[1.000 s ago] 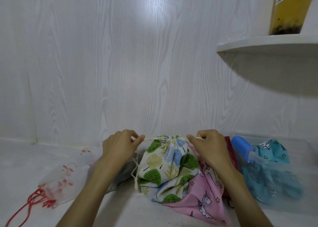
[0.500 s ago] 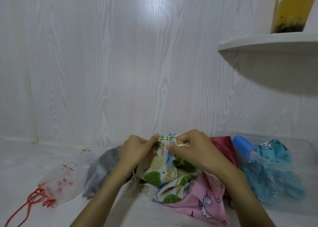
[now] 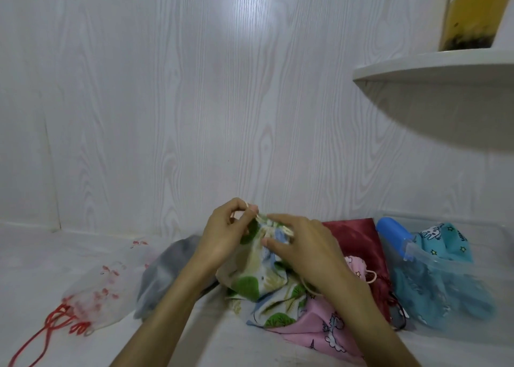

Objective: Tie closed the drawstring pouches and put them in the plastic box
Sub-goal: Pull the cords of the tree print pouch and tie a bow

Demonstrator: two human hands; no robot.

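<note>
Three pouches (image 3: 358,244) crowding tree-print pouch (image 3: 258,280)

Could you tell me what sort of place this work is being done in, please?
Probably a small corner of a home: a white wood-grain wall, a curved corner shelf holding a yellow box, and a clear plastic box with cloth pouches beside it.

Pouches noted: cream pouch (image 3: 258,272) printed with green trees, pink unicorn pouch (image 3: 328,327), dark red pouch (image 3: 358,236), plain grey pouch (image 3: 167,272), sheer white pouch (image 3: 100,291) with red flowers and red cord, teal star-print pouch (image 3: 442,283).
</note>
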